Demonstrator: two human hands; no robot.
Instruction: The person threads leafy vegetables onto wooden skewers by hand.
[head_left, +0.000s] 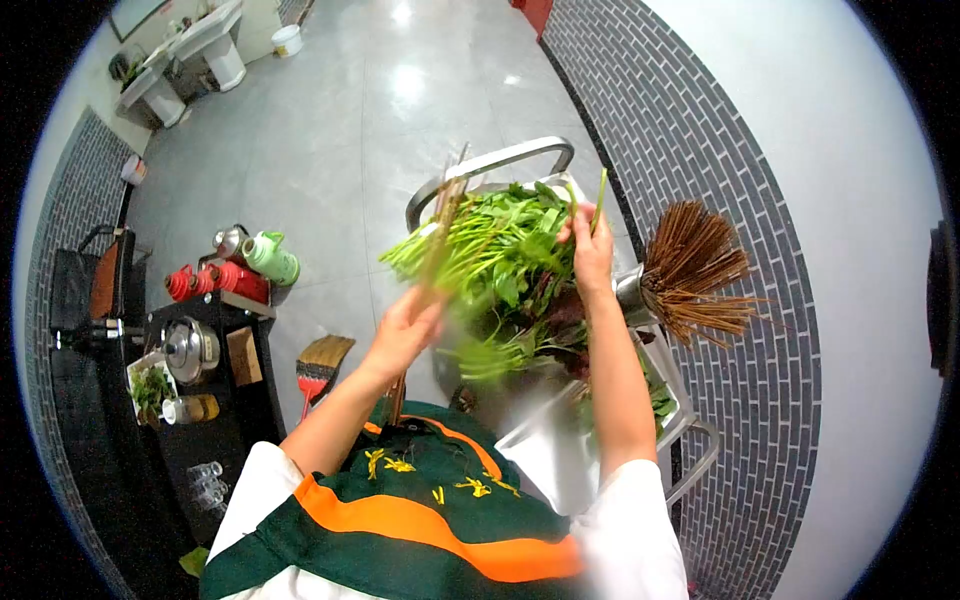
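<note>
My right hand (592,252) pinches a green stem (601,195), which sticks up above the fingers over the right side of the heap. My left hand (405,328) is partly blurred and appears closed around a bundle of long, thin brown stalks (445,225). The bundle runs up past the hand and shows again below it. Beneath both hands lies a heap of leafy greens (510,245) with light green stems, and darker purplish leaves (560,320) lie toward its near side. A green smear beside my left hand is too blurred to make out.
A twig broom (695,275) leans by the brick wall on the right. A metal-framed chair (505,155) holds the greens. On the left, a black table (185,440) carries thermos flasks (270,258), a metal pot (190,348) and glasses (207,485). A brush (322,365) lies nearby.
</note>
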